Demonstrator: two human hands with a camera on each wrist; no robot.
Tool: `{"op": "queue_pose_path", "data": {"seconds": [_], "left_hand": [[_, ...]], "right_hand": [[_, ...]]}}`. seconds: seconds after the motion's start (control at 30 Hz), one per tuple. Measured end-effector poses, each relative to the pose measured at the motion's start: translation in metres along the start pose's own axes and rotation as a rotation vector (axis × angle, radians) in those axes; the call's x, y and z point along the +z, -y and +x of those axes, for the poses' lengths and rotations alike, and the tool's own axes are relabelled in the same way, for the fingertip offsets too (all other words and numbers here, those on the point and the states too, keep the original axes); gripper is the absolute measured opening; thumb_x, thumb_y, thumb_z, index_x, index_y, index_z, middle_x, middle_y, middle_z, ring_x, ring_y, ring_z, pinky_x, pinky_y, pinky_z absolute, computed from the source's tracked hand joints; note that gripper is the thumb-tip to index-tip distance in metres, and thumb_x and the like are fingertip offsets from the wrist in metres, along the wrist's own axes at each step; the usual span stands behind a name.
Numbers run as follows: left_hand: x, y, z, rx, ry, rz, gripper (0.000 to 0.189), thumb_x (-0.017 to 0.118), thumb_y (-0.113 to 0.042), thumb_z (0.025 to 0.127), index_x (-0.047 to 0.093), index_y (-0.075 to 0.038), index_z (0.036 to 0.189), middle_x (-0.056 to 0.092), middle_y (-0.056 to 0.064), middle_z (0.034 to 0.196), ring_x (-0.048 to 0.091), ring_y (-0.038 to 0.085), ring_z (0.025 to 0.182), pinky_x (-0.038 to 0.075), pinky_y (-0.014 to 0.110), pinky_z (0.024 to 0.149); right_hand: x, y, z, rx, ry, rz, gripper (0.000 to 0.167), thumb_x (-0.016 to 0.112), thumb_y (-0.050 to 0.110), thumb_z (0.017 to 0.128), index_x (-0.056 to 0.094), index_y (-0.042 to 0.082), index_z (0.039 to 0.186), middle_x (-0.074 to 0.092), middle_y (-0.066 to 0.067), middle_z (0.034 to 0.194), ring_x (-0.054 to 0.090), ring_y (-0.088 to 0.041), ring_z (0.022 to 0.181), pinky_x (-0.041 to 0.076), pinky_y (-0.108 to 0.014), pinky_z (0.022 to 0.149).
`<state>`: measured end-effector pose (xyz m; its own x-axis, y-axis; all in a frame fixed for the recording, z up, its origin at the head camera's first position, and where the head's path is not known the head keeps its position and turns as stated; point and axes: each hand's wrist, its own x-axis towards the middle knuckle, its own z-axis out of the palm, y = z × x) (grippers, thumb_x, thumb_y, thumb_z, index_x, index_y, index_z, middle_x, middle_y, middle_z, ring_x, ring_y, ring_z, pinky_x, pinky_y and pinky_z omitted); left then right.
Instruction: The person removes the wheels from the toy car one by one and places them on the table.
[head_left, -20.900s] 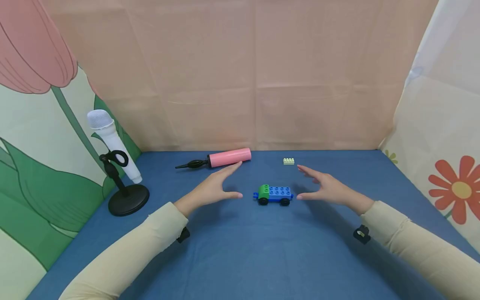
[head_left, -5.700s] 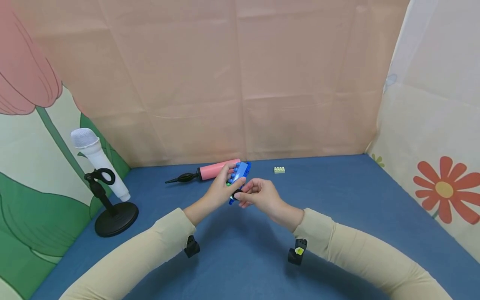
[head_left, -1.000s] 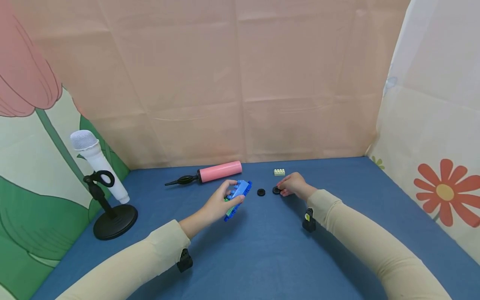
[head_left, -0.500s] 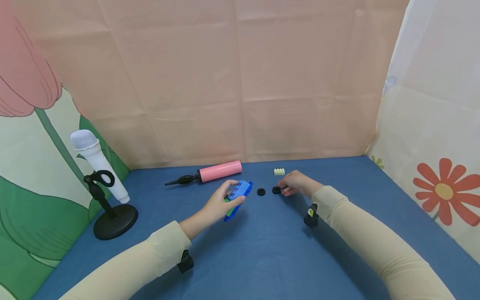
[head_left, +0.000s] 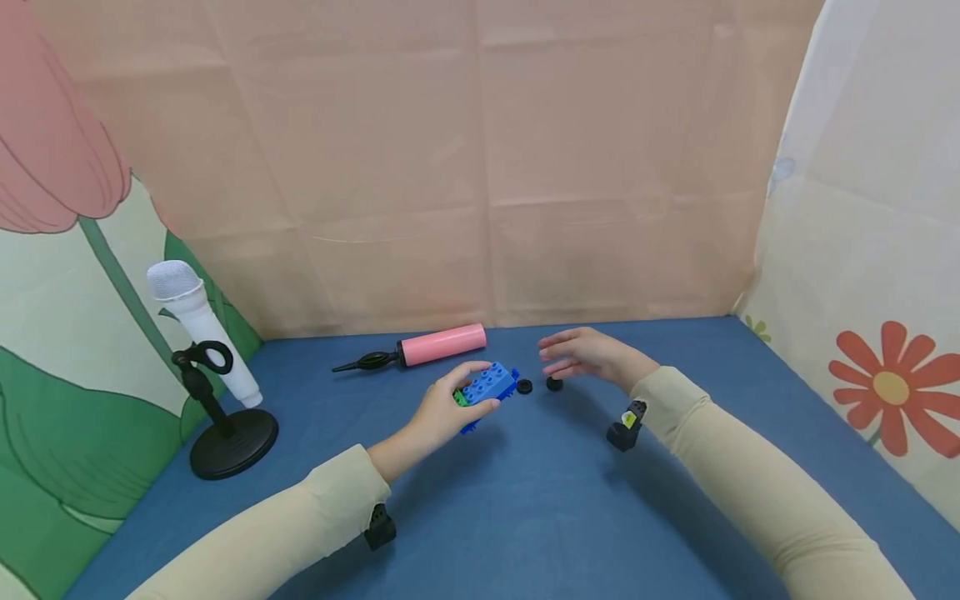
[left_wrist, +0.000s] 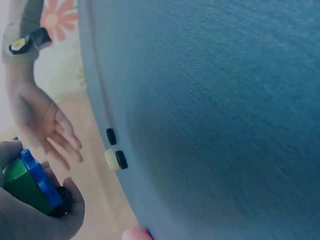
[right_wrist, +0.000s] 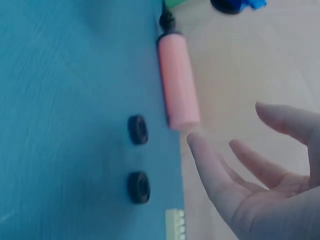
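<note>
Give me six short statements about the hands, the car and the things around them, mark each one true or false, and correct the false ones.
1. The left hand holds the car. True.
2. Two wheels lie on the table. True.
3. The right hand grips one of them. False: it holds nothing.
4. The pump stands on end. False: it lies on its side.
5. The mic is white. True.
6. The car has no wheel on it. False: the left wrist view shows a black wheel there.
</note>
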<state>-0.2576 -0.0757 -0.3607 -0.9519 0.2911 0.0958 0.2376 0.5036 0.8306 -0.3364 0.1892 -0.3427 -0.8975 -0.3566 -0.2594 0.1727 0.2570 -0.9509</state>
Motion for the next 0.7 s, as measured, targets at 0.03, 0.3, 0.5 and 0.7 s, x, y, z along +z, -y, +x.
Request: {"op": "queue_pose_path", "data": {"seconds": [0.03, 0.3, 0.5, 0.7], "left_hand": [[0.0, 0.0, 0.001, 0.004, 0.0, 0.0, 0.055, 0.073, -0.035, 0.087, 0.05, -0.032, 0.137, 0.056, 0.017, 0.133, 0.058, 0.033, 0.111, 0.056, 0.046, 0.08], [0.001, -0.005, 0.005, 0.028, -0.008, 0.029, 0.055, 0.074, -0.034, 0.086, 0.051, -0.032, 0.135, 0.056, 0.015, 0.133, 0.057, 0.033, 0.112, 0.056, 0.046, 0.081], [0.002, -0.007, 0.004, 0.046, -0.015, 0.022, 0.053, 0.075, -0.031, 0.085, 0.052, -0.029, 0.133, 0.058, 0.015, 0.129, 0.059, 0.031, 0.106, 0.057, 0.044, 0.079], [0.003, -0.006, 0.004, 0.052, -0.028, 0.016, 0.052, 0.076, -0.03, 0.084, 0.053, -0.028, 0.131, 0.059, 0.015, 0.128, 0.059, 0.031, 0.106, 0.057, 0.044, 0.079]], "right_hand": [[0.001, 0.002, -0.002, -0.014, 0.011, 0.004, 0.046, 0.053, 0.015, 0.1, 0.044, -0.001, 0.142, 0.047, -0.025, 0.143, 0.057, -0.038, 0.121, 0.045, -0.048, 0.102], [0.016, 0.021, -0.019, -0.124, 0.137, 0.012, 0.054, 0.065, 0.017, 0.093, 0.046, 0.006, 0.142, 0.046, -0.02, 0.146, 0.06, -0.034, 0.119, 0.046, -0.047, 0.1], [0.03, 0.031, -0.028, -0.175, 0.244, -0.027, 0.057, 0.068, 0.02, 0.091, 0.046, 0.008, 0.142, 0.045, -0.019, 0.146, 0.062, -0.027, 0.116, 0.048, -0.043, 0.099], [0.041, 0.032, -0.034, -0.168, 0.245, -0.041, 0.056, 0.069, 0.018, 0.09, 0.048, 0.007, 0.14, 0.048, -0.017, 0.143, 0.064, -0.024, 0.112, 0.048, -0.044, 0.098]]}}
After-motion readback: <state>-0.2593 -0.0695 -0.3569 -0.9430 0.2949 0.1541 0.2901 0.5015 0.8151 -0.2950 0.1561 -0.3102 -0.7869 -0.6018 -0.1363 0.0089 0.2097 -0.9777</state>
